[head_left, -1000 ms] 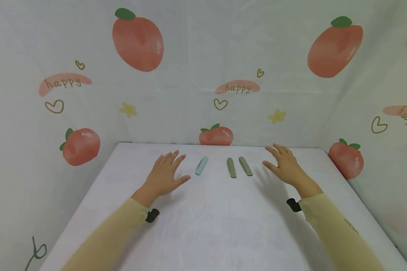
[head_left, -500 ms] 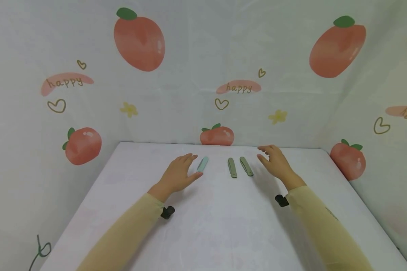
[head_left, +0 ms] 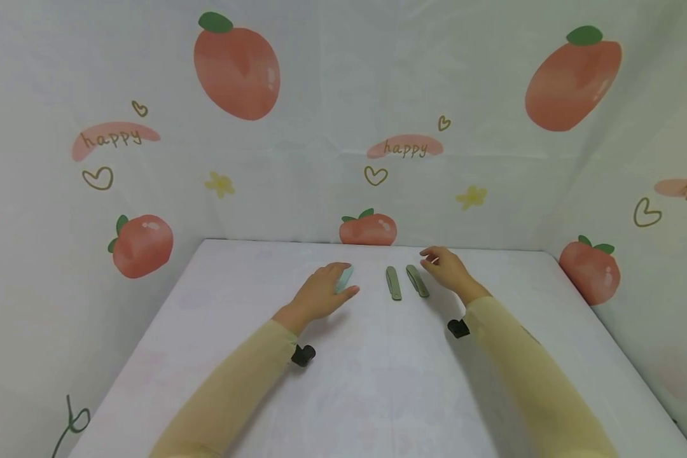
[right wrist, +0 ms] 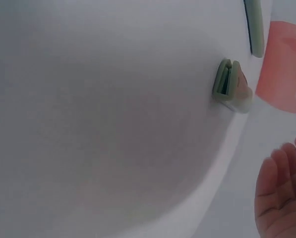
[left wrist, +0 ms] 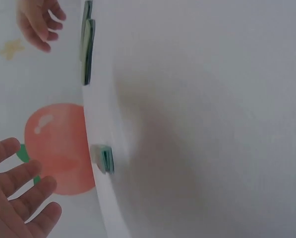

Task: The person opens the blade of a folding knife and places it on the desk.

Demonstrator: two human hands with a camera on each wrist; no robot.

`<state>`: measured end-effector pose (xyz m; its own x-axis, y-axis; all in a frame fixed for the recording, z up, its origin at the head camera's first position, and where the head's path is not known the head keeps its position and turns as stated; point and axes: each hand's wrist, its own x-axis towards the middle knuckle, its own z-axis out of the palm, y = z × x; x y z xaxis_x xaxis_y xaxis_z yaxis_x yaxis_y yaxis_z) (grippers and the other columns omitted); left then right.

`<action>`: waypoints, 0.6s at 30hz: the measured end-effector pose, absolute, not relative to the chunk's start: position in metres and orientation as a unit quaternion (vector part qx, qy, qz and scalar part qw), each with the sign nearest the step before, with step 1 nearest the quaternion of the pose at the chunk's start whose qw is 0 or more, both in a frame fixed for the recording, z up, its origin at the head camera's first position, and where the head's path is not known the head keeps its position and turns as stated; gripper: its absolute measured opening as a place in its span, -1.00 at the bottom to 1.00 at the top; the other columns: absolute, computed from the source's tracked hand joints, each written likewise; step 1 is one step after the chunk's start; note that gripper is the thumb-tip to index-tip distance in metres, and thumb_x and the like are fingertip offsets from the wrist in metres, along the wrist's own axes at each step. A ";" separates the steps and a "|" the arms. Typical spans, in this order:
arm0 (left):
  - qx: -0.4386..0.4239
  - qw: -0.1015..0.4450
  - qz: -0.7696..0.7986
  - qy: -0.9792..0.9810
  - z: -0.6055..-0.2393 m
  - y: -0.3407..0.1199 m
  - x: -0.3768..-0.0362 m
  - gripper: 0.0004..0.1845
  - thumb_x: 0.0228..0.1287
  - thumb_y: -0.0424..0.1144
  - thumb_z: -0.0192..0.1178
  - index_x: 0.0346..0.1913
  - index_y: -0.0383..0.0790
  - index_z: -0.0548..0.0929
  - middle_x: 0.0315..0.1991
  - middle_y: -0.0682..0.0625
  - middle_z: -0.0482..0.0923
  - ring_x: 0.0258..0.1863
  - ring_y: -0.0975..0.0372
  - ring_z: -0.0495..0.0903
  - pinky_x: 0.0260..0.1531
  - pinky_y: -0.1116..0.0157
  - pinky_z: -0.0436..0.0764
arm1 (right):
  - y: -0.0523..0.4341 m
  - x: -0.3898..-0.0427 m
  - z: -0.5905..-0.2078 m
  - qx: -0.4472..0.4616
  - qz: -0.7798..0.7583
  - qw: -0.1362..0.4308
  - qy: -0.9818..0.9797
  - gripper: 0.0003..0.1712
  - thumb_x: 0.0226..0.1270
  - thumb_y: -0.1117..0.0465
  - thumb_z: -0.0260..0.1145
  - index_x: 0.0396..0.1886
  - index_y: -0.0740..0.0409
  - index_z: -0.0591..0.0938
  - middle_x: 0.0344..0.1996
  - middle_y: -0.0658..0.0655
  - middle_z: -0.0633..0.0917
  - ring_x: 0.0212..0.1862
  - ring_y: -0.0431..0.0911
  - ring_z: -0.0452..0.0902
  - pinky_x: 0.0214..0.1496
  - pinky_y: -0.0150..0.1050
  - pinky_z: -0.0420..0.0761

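- White table (head_left: 378,381), covered in a plain pale cloth, set into a corner of fruit-print backdrop.
- Near the far edge, a row of three slim clips, all lying flat.
- Pale blue clip (head_left: 345,278) to the left, partly hidden under the left hand (head_left: 323,294).
- Two olive-green clips, (head_left: 393,284) and (head_left: 417,281), just beside each other and apart, at the middle.
- Right hand (head_left: 449,270) just right of the green pair.

White table (head_left: 378,381), peach-print backdrop (head_left: 320,159) w/ "happy" text.
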<state>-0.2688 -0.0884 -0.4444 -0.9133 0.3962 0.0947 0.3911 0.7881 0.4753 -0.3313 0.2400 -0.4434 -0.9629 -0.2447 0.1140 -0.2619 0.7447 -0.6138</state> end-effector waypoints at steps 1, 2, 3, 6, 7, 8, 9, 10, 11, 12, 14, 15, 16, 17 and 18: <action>0.208 0.009 0.256 0.944 -0.445 -0.086 -0.269 -0.26 0.46 0.25 0.03 0.50 -0.13 0.27 0.46 -0.07 0.30 0.45 0.02 0.24 0.42 0.03 0.19 | 0.238 -0.334 -0.445 0.132 0.329 0.002 -0.935 -0.61 0.51 0.20 0.19 0.20 0.34 0.54 -0.03 0.34 0.63 0.01 0.20 0.55 -0.01 0.06 0.54; 0.208 0.012 0.261 0.943 -0.444 -0.084 -0.269 -0.27 0.47 0.23 0.03 0.50 -0.14 0.27 0.46 -0.08 0.30 0.46 0.02 0.24 0.42 0.04 0.18 | 0.237 -0.337 -0.446 0.128 0.328 -0.010 -0.936 -0.61 0.52 0.21 0.19 0.21 0.33 0.54 -0.02 0.34 0.62 0.03 0.20 0.55 0.00 0.06 0.55; 0.208 0.015 0.268 0.941 -0.444 -0.082 -0.269 -0.28 0.47 0.22 0.03 0.50 -0.14 0.28 0.46 -0.09 0.30 0.46 0.01 0.24 0.42 0.04 0.18 | 0.236 -0.339 -0.448 0.126 0.326 -0.019 -0.937 -0.61 0.51 0.21 0.19 0.21 0.33 0.53 -0.03 0.33 0.62 0.03 0.20 0.55 -0.01 0.05 0.55; 0.205 0.022 0.285 0.936 -0.446 -0.076 -0.271 -0.30 0.49 0.20 0.03 0.49 -0.15 0.29 0.45 -0.09 0.31 0.46 0.02 0.24 0.42 0.06 0.20 | 0.231 -0.345 -0.452 0.120 0.325 -0.045 -0.937 -0.61 0.49 0.23 0.19 0.22 0.32 0.54 -0.04 0.32 0.62 0.02 0.18 0.53 0.01 0.03 0.53; 0.203 0.024 0.292 0.934 -0.446 -0.074 -0.271 -0.31 0.49 0.19 0.03 0.48 -0.16 0.30 0.45 -0.10 0.31 0.46 0.02 0.24 0.42 0.06 0.20 | 0.230 -0.347 -0.453 0.118 0.324 -0.057 -0.937 -0.60 0.49 0.24 0.18 0.23 0.31 0.53 -0.04 0.32 0.62 0.02 0.17 0.52 0.02 0.03 0.52; 0.201 0.026 0.298 0.933 -0.447 -0.072 -0.271 -0.32 0.50 0.17 0.03 0.47 -0.17 0.31 0.45 -0.11 0.31 0.46 0.02 0.24 0.42 0.06 0.20 | 0.228 -0.348 -0.454 0.114 0.321 -0.068 -0.938 -0.60 0.49 0.24 0.18 0.24 0.30 0.53 -0.04 0.31 0.61 0.01 0.16 0.51 0.04 0.03 0.50; 0.198 0.027 0.304 0.932 -0.447 -0.071 -0.272 -0.33 0.50 0.16 0.03 0.46 -0.18 0.33 0.45 -0.12 0.32 0.46 0.02 0.24 0.42 0.06 0.20 | 0.226 -0.350 -0.455 0.112 0.318 -0.080 -0.938 -0.59 0.49 0.24 0.17 0.25 0.30 0.52 -0.03 0.31 0.61 0.01 0.15 0.50 0.06 0.03 0.49; 0.195 0.028 0.308 0.931 -0.448 -0.069 -0.272 -0.35 0.51 0.15 0.03 0.46 -0.19 0.34 0.44 -0.12 0.32 0.46 0.02 0.24 0.42 0.07 0.20 | 0.225 -0.351 -0.456 0.110 0.314 -0.093 -0.938 -0.58 0.49 0.24 0.17 0.27 0.30 0.51 -0.02 0.31 0.60 0.02 0.15 0.50 0.07 0.04 0.48; 0.193 0.029 0.315 0.929 -0.449 -0.068 -0.272 -0.36 0.51 0.14 0.04 0.45 -0.20 0.35 0.44 -0.13 0.33 0.46 0.02 0.24 0.42 0.07 0.20 | 0.223 -0.352 -0.457 0.108 0.308 -0.105 -0.939 -0.56 0.49 0.24 0.17 0.29 0.29 0.50 0.00 0.31 0.59 0.02 0.14 0.49 0.09 0.03 0.48; 0.192 0.030 0.321 0.927 -0.449 -0.067 -0.272 -0.37 0.52 0.12 0.04 0.44 -0.21 0.36 0.43 -0.14 0.34 0.46 0.02 0.24 0.42 0.07 0.20 | 0.222 -0.352 -0.458 0.107 0.302 -0.115 -0.940 -0.55 0.50 0.24 0.17 0.31 0.29 0.48 0.01 0.32 0.59 0.02 0.14 0.49 0.09 0.03 0.48; 0.189 0.031 0.332 0.924 -0.450 -0.064 -0.272 -0.38 0.52 0.11 0.04 0.42 -0.24 0.38 0.41 -0.16 0.36 0.43 0.02 0.29 0.40 0.07 0.23 | 0.220 -0.353 -0.458 0.106 0.289 -0.128 -0.943 -0.52 0.50 0.25 0.17 0.34 0.30 0.46 0.01 0.33 0.58 0.00 0.13 0.49 0.08 0.03 0.49; 0.186 0.032 0.339 0.922 -0.451 -0.063 -0.272 -0.39 0.52 0.10 0.05 0.42 -0.24 0.38 0.40 -0.16 0.37 0.41 0.02 0.32 0.39 0.07 0.25 | 0.219 -0.353 -0.458 0.110 0.279 -0.132 -0.945 -0.51 0.49 0.26 0.17 0.35 0.31 0.44 0.01 0.34 0.58 -0.02 0.13 0.50 0.06 0.02 0.50; 0.183 0.033 0.345 0.920 -0.451 -0.062 -0.273 -0.39 0.52 0.09 0.05 0.41 -0.24 0.39 0.40 -0.15 0.38 0.39 0.02 0.35 0.37 0.07 0.28 | 0.218 -0.353 -0.458 0.112 0.270 -0.134 -0.947 -0.50 0.49 0.26 0.18 0.35 0.30 0.44 0.00 0.35 0.59 -0.03 0.12 0.51 0.05 0.01 0.51; 0.179 0.034 0.351 0.919 -0.452 -0.061 -0.273 -0.40 0.52 0.08 0.05 0.41 -0.24 0.39 0.38 -0.15 0.40 0.37 0.02 0.38 0.35 0.06 0.31 | 0.217 -0.353 -0.458 0.115 0.261 -0.136 -0.949 -0.50 0.49 0.27 0.19 0.36 0.30 0.44 -0.02 0.35 0.59 -0.05 0.11 0.51 0.03 0.00 0.52; 0.174 0.037 0.357 0.917 -0.453 -0.060 -0.273 -0.41 0.52 0.08 0.06 0.40 -0.24 0.40 0.37 -0.14 0.41 0.35 0.03 0.41 0.34 0.06 0.33 | 0.217 -0.353 -0.458 0.118 0.254 -0.140 -0.950 -0.50 0.49 0.27 0.19 0.36 0.31 0.44 -0.02 0.36 0.59 -0.07 0.10 0.51 0.02 -0.01 0.53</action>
<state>-0.2726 -0.0601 -0.4528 -0.9366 0.3460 0.0563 0.2931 0.6847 0.6673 -0.3535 0.2168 -0.4582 -0.9331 -0.2950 -0.2058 -0.1528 0.8430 -0.5158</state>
